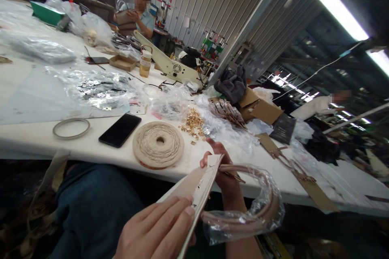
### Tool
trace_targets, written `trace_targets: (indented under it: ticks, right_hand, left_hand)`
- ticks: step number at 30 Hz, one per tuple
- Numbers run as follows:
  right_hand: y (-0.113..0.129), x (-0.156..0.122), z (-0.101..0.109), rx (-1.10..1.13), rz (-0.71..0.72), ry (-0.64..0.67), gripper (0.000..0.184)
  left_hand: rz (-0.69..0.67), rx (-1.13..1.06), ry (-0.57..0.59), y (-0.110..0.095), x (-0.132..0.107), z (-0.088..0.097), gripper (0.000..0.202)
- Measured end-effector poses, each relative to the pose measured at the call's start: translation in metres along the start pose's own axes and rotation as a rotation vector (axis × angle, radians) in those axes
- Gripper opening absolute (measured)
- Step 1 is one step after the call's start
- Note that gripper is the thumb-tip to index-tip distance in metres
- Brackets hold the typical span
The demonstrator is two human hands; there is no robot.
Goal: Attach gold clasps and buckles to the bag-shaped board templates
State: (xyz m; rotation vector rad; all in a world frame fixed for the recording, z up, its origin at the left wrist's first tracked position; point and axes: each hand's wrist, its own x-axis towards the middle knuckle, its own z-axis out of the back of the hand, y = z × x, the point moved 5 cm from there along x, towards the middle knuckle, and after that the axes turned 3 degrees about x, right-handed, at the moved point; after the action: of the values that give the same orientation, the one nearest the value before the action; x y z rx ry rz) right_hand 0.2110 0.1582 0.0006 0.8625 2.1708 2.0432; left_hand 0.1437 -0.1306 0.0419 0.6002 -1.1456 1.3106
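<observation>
A beige bag panel (194, 186) is held edge-up below the table's near edge. My left hand (158, 230) presses on its lower part, fingers together along the edge. My right hand (223, 170) grips the panel's upper end, where a pink curved handle (261, 206) wrapped in clear plastic hangs from a small metal fitting. A pile of small gold metal fittings (193, 123) lies on the table just beyond my right hand, beside a coil of beige cord (158, 144).
On the white table (36, 137) lie a black phone (120, 129), a grey ring (71, 128), crumpled clear plastic bags (100, 87), brown woven pieces (226, 111) and cardboard (258, 107). A sewing machine (170, 64) stands further back. One person sits at the far end, another at right.
</observation>
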Motion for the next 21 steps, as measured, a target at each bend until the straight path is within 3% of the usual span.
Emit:
trace_targets:
  ticks: [6, 14, 17, 21]
  right_hand:
    - [0.005, 0.008, -0.002, 0.078, 0.081, 0.185, 0.038]
    - [0.005, 0.013, 0.002, 0.019, 0.046, 0.200, 0.033]
    - [0.004, 0.014, 0.003, 0.002, -0.016, 0.147, 0.039]
    - [0.007, 0.022, -0.008, -0.063, -0.027, 0.089, 0.040]
  left_hand:
    - [0.089, -0.115, -0.006, 0.007, -0.002, 0.001, 0.028]
    - [0.186, -0.179, -0.022, 0.013, 0.000, 0.002, 0.034]
    - [0.330, -0.168, -0.075, 0.022, -0.004, 0.001, 0.028]
    - [0.619, 0.028, -0.167, 0.040, -0.023, 0.007, 0.021]
